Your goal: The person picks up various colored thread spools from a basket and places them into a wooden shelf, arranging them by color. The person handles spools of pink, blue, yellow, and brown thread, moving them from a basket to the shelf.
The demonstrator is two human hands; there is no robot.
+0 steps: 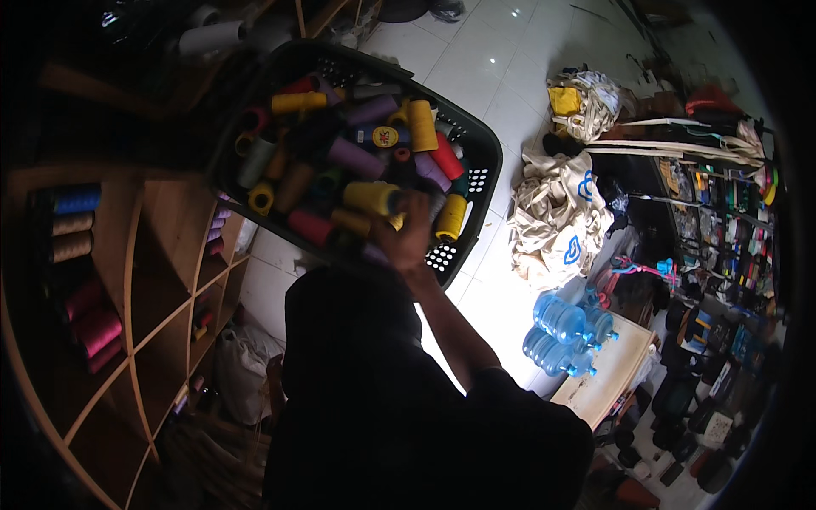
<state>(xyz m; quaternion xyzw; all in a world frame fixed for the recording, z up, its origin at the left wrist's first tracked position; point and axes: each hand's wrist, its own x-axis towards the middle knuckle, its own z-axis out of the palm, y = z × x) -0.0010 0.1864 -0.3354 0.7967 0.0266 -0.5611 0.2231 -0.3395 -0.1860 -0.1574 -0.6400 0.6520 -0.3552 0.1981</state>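
Observation:
A dark plastic basket [486, 153] with perforated sides holds many thread spools in yellow, purple, red, grey and brown. My right hand [405, 234] reaches into its near part, fingers bent around the end of a yellow thread spool [367, 197]. A second yellow thread spool [450, 218] lies just right of that hand, by the basket wall. Left of the hand are a dull yellow spool [350, 223] and a red-pink spool [310, 228]. My left hand [274, 371] hangs low beside my dark clothing; shadow hides its fingers.
A wooden cubby shelf [133, 280] with blue, tan and pink spools stands at left. A pale sack [244, 374] sits by it. Rightward lie a heap of cream cloth bags [557, 221], blue water jugs [561, 327] on a pale tabletop [608, 365], and a crowded rack [722, 221].

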